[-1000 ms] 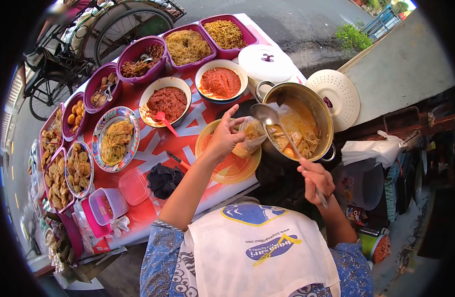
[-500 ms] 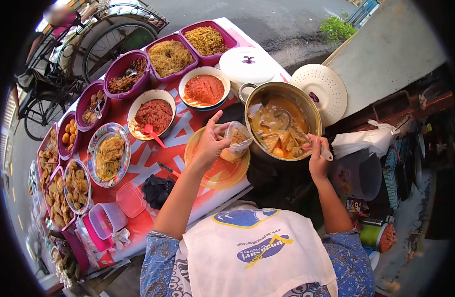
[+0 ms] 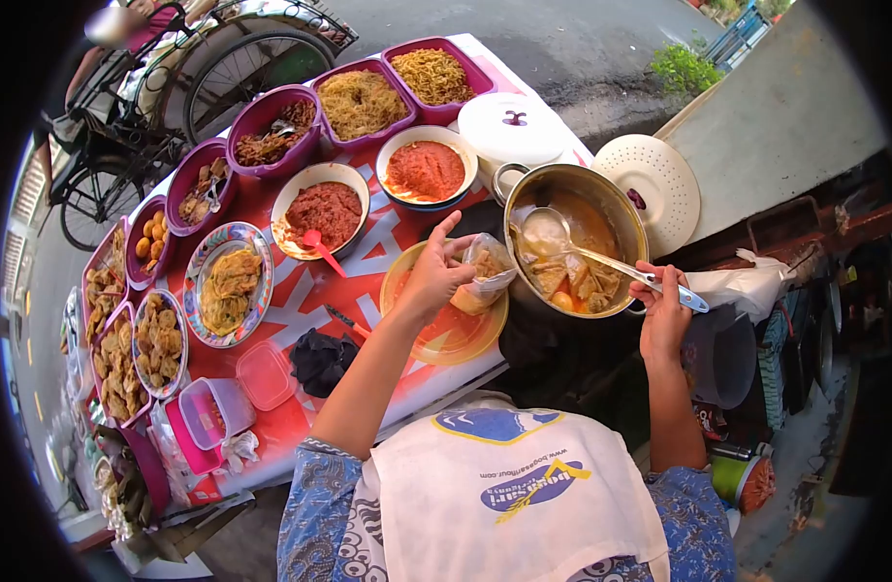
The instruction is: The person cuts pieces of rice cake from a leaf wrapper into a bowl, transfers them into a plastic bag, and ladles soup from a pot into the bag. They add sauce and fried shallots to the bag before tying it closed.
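Note:
My left hand (image 3: 434, 278) is closed on a clear plastic bag (image 3: 489, 267) with light brown food in its bottom. The bag hangs over an orange plastic lid or plate (image 3: 407, 341), just left of a large metal pot (image 3: 632, 225). Fingers of my right hand (image 3: 667, 315) grip the handle of a metal ladle (image 3: 611, 262). The ladle's bowl is inside the pot and looks full of pale broth. Orange soup with tofu-like pieces and what looks like an egg (image 3: 562, 301) fills the pot.
Left of the pot stand a bowl of red sauce (image 3: 425, 173), a bowl of darker red paste (image 3: 322, 215) and purple tubs of noodles (image 3: 362, 104). A white lidded pot (image 3: 509, 126) and a perforated lid (image 3: 650, 189) flank it. Beyond, a person sits by a cycle cart (image 3: 257, 82).
The ladle's bowl has risen from within the soup and now shows filled; its handle lies more level toward the right. My left hand still holds the bag. The whole view has shifted slightly.

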Available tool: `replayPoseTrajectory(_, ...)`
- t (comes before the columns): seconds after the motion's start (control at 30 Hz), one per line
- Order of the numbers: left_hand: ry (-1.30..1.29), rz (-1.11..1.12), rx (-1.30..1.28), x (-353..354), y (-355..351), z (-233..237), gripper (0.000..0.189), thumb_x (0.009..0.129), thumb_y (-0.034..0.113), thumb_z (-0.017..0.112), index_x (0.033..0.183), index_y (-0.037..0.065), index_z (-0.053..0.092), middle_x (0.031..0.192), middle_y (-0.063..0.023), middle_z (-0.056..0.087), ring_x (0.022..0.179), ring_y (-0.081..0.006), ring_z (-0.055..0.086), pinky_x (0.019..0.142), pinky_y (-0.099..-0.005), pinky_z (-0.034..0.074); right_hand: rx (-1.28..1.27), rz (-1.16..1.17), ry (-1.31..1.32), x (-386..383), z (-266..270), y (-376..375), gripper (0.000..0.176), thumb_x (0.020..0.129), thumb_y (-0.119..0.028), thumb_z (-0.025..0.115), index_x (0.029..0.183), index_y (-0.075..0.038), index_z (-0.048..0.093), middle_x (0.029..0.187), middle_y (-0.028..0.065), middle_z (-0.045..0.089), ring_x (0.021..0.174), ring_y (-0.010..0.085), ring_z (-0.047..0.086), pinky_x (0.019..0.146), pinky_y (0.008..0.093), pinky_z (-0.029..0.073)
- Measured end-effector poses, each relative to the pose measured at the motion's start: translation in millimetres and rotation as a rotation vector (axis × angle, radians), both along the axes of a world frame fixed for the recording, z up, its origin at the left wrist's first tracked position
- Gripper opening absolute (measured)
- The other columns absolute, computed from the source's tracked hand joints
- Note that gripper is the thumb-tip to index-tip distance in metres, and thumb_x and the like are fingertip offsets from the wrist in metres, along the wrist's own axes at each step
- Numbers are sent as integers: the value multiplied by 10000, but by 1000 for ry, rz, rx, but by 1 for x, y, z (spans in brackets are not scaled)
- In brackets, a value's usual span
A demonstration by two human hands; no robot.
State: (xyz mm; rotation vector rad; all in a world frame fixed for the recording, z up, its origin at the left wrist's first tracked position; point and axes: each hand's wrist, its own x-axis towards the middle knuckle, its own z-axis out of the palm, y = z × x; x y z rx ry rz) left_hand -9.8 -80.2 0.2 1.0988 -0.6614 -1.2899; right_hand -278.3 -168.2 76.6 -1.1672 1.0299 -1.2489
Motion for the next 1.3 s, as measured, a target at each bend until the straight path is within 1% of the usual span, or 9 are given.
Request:
replayPoseTrajectory(0.23,41,-5,-9,-1,1,5,829,670,-106,535,1359,76,111,1211,-162,445,945,-151,520,785,-255,424,-121,141,50,25,4,31,225,923,-215,358,880,-9,437,945,192,564,623,155,575,604,259,509)
replayPoseTrajectory(0.37,50,0,-12,-1,1,2,823,674,-104,534,1359,79,116,1206,-159,451,935,-150,521,770,-256,431,-655,318,368,25,2,50,128,887,-54,388,859,42,468,936,200,579,670,179,604,619,264,498)
replayPoseTrajectory(0.4,39,-2,-3,-1,2,4,822,673,-105,534,1358,82,120,1202,-159,455,925,-147,522,758,-255,437,-932,371,454,22,0,46,92,855,-5,418,850,54,488,928,207,586,679,212,615,635,275,502)
replayPoseTrajectory(0.5,29,-2,-2,-1,1,2,819,670,-107,535,1356,85,131,1197,-158,460,903,-140,524,737,-254,447,-1066,524,429,20,2,48,59,816,17,460,851,47,496,907,232,587,705,267,619,642,300,509)
replayPoseTrajectory(0.63,18,1,-10,-1,1,3,819,662,-110,537,1352,88,143,1197,-161,460,879,-133,529,724,-250,454,-1061,285,552,8,-4,35,76,827,19,449,871,45,505,898,223,592,690,243,614,650,276,504)
replayPoseTrajectory(0.7,0,-10,-16,-1,1,1,822,660,-111,537,1352,89,141,1195,-161,462,874,-133,532,722,-250,455,-841,148,596,0,-17,25,96,851,0,431,877,48,510,914,181,603,658,190,608,625,257,497)
replayPoseTrajectory(0.97,-11,-16,-25,-3,-1,-2,827,660,-115,532,1352,88,129,1191,-159,465,901,-142,535,750,-256,458,-610,50,671,-11,-55,2,154,887,-78,423,893,41,521,829,94,604,621,119,592,566,227,484)
replayPoseTrajectory(1.17,6,-11,-16,-4,1,1,824,661,-116,526,1353,85,126,1189,-159,467,937,-151,526,764,-260,455,-241,-61,296,-21,-59,-21,260,926,-213,356,893,12,482,889,118,582,601,120,565,590,247,499)
replayPoseTrajectory(1.3,-3,-12,-7,-3,2,0,821,659,-114,518,1353,84,128,1191,-156,465,947,-157,520,775,-263,448,-62,-112,139,-20,-35,-18,217,921,-206,370,886,-5,443,902,153,575,611,132,566,607,257,502)
